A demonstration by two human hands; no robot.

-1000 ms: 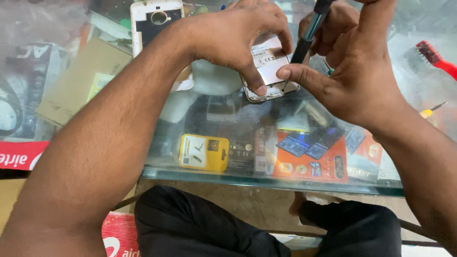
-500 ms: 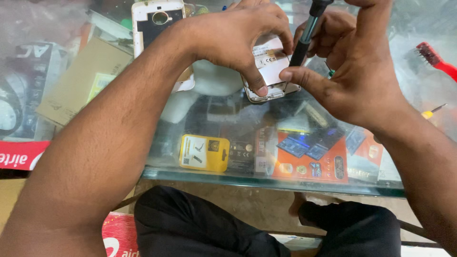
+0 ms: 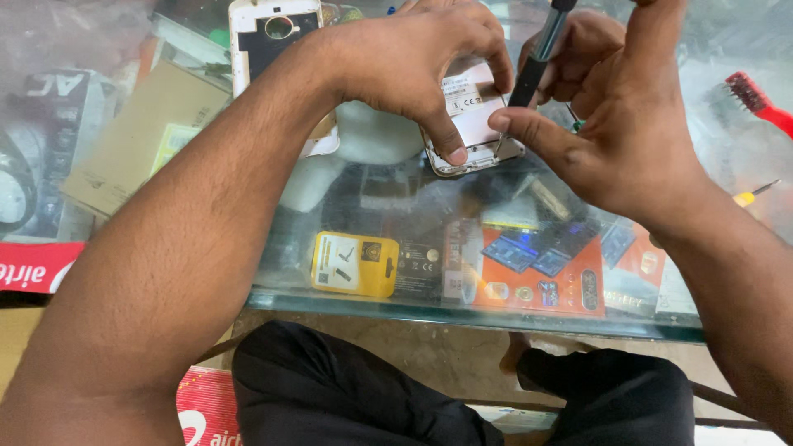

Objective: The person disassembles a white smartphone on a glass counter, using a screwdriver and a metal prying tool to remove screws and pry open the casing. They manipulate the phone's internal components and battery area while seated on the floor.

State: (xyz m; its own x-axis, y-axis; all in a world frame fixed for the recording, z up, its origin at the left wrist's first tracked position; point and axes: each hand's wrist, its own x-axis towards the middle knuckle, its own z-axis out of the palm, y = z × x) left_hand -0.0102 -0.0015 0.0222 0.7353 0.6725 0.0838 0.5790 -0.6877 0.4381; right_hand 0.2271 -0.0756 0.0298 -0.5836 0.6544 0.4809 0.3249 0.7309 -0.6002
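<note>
the left hand [image 3: 413, 62] is clamped down over an opened phone [image 3: 472, 124] that lies on the glass counter top [image 3: 347, 272], fingers curled over its far edge and the thumb pressed on its near edge. the right hand [image 3: 628, 124] is closed around a slim black screwdriver [image 3: 537, 58], held nearly upright, its thin metal tip set down on the phone's near right corner; the right thumb reaches in to just beside the left thumb, so the two hands almost meet over the phone. left of the left wrist a second phone [image 3: 268, 41], white-edged with a dark back, lies face down on the glass. off to the right lie a red brush [image 3: 756, 99] and a small yellow-handled tool [image 3: 747, 196], well apart from the hands. under the glass sit a yellow packet [image 3: 355, 264], an orange packet [image 3: 537, 272] and a brown cardboard box [image 3: 136, 136]. the person's knees in black trousers [image 3: 347, 388] show below the counter edge.
</note>
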